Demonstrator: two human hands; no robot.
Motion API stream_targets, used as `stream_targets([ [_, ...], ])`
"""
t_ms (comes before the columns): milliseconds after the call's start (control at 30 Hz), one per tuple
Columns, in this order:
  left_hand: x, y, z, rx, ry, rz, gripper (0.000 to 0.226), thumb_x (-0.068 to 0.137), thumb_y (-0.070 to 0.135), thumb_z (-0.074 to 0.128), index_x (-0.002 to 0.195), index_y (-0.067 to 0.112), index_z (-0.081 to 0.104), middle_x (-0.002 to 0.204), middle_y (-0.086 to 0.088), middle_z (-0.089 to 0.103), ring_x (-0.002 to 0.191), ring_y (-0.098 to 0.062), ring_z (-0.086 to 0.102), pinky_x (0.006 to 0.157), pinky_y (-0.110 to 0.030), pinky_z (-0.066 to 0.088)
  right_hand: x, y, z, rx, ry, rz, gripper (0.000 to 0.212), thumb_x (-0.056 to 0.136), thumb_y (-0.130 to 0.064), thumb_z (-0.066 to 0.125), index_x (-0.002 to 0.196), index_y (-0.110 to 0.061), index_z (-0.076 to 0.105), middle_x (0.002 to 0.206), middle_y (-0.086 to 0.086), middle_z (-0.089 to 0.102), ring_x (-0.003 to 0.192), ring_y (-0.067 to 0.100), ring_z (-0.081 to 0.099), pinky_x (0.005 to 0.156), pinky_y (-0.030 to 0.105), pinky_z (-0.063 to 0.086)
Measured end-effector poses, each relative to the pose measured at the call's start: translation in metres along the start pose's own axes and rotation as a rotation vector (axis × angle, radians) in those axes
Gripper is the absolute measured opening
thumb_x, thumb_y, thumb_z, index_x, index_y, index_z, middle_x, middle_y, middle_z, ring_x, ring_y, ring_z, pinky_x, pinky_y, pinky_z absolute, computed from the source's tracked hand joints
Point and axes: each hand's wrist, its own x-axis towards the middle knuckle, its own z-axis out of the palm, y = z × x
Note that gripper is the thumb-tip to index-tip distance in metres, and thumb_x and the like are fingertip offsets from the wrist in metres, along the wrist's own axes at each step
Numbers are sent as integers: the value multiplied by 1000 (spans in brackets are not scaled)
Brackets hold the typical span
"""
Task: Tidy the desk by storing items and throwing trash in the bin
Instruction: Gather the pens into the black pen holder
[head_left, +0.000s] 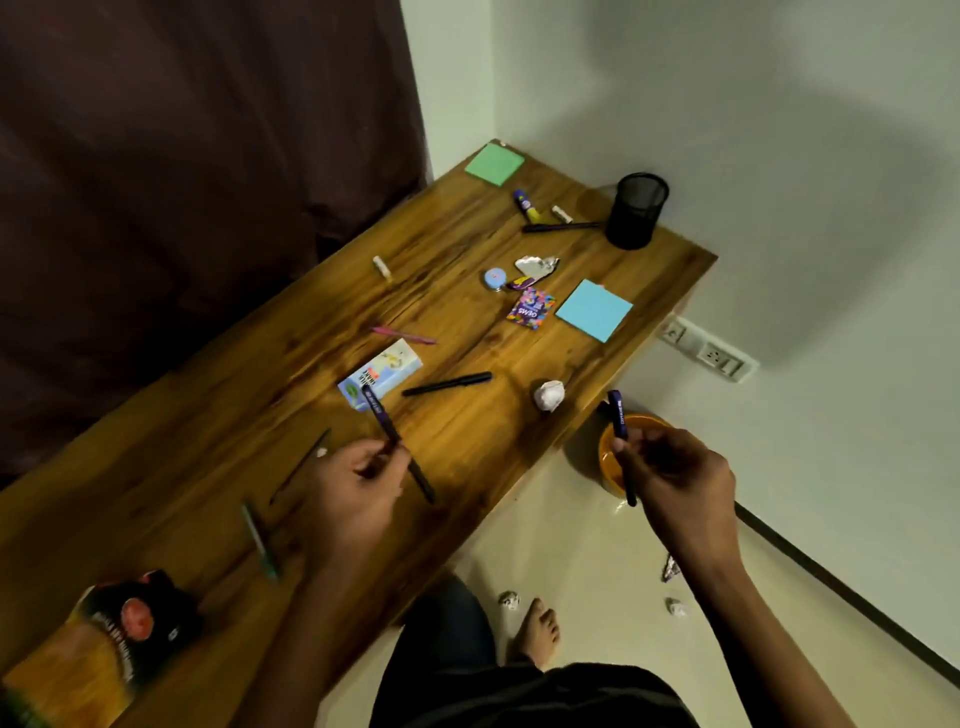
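Early stage. Left hand pinches a purple pen, right hand another pen (over the orange bin, probably). Farther out: wrappers, paper ball, pens unsorted; mesh holder seemingly empty.

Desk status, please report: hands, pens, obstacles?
Left hand grips purple pen; right hand grips second pen. Mesh holder at far corner. Path open, litter across desk.
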Motion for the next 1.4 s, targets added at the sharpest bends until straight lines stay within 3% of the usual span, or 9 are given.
stream_targets([
  [67, -5, 28, 25, -91, -89, 55, 12, 93, 21, 73, 84, 14, 72, 63, 0, 71, 46, -11, 61, 51, -21, 50, 7, -4, -7, 19, 34, 20, 9, 85, -31, 81, 88, -27, 74, 86, -2, 75, 72, 22, 73, 73, 52, 61],
  [233, 4, 75, 79, -201, -167, 237, 7, 92, 18, 73, 86, 18, 73, 64, 1, 74, 64, -13, 73, 74, -30, 58, 35, -15, -21, 40, 45, 29, 6, 88, -23, 79, 91, -23, 74, 83, -4, 74, 69, 17, 69, 67, 42, 62],
  [467, 70, 121, 144, -217, -231, 346, 9, 89, 15, 77, 81, 18, 76, 69, 9, 77, 68, -6, 75, 71, -19, 57, 128, -35, -37, 6, 73, -64, 9, 88, -29, 78, 94, -25, 73, 88, -11, 74, 83, 7, 70, 69, 16, 55],
  [667, 145, 182, 198, -191, -295, 422, 4, 90, 21, 77, 93, 18, 79, 72, 12, 77, 72, -2, 75, 73, -24, 60, 219, -72, -33, -26, 146, -150, 11, 90, -31, 77, 96, -23, 73, 86, -11, 73, 84, 10, 69, 71, 18, 55],
  [900, 209, 251, 253, -122, -306, 485, 17, 94, 32, 72, 87, 16, 77, 65, 9, 74, 64, 4, 71, 65, -15, 53, 292, -98, -24, 54, 177, -154, 8, 92, -25, 75, 95, -17, 74, 84, -3, 72, 78, 16, 69, 69, 34, 58],
  [1067, 233, 274, 287, -89, -267, 452, 18, 95, 35, 71, 84, 22, 71, 63, 6, 72, 63, 3, 69, 60, -5, 46, 337, -102, -17, 83, 275, -137, 18, 90, -34, 77, 103, -21, 72, 68, 10, 65, 64, 28, 62, 61, 43, 54],
  [1167, 246, 279, 304, -52, -247, 419, 20, 95, 39, 70, 90, 19, 73, 73, 5, 75, 67, 0, 71, 64, -14, 54, 364, -99, -11, 47, 286, -133, 21, 90, -36, 76, 105, -22, 72, 61, 8, 63, 54, 22, 59, 56, 38, 52],
  [1267, 258, 280, 317, -32, -237, 379, 26, 95, 38, 70, 97, 13, 75, 86, 4, 76, 61, -3, 72, 55, -8, 50, 387, -88, -1, 16, 264, -140, 20, 90, -38, 75, 103, -23, 72, 57, 3, 62, 51, 22, 58, 52, 37, 49],
  [1400, 268, 282, 335, -41, -152, 339, 24, 92, 33, 75, 88, 10, 76, 76, 5, 74, 54, -5, 70, 51, -11, 47, 414, -71, 10, -23, 211, -133, 22, 91, -38, 74, 103, -20, 71, 55, -1, 61, 46, 12, 55, 49, 30, 46],
])
